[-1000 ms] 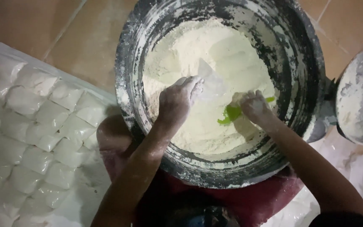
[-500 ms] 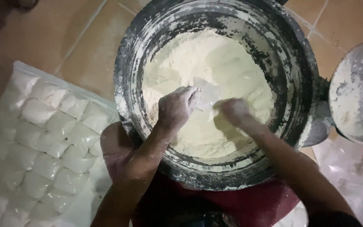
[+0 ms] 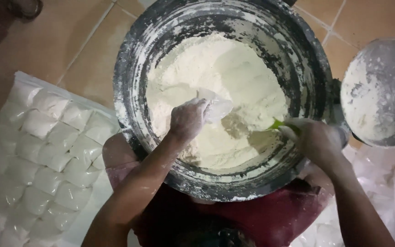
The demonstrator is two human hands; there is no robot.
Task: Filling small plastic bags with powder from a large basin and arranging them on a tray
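A big dark metal basin (image 3: 307, 55) dusted with white holds a heap of flour (image 3: 225, 77). My left hand (image 3: 187, 120), coated in flour, grips a small clear plastic bag (image 3: 216, 107) over the flour near the basin's middle. My right hand (image 3: 317, 139) is at the basin's right rim, closed on a green scoop (image 3: 280, 124) whose tip points into the flour. Both forearms reach in from the bottom of the view.
Rows of filled white flour bags (image 3: 46, 151) lie packed on the tiled floor (image 3: 46, 41) at the left. A round floury metal pan (image 3: 380, 91) sits at the right. Loose plastic bags (image 3: 389, 201) lie at the lower right. A red cloth (image 3: 270, 219) lies below the basin.
My right hand has drawn the green scoop back from the flour's middle to the right rim. My left hand stays in the basin holding the bag.
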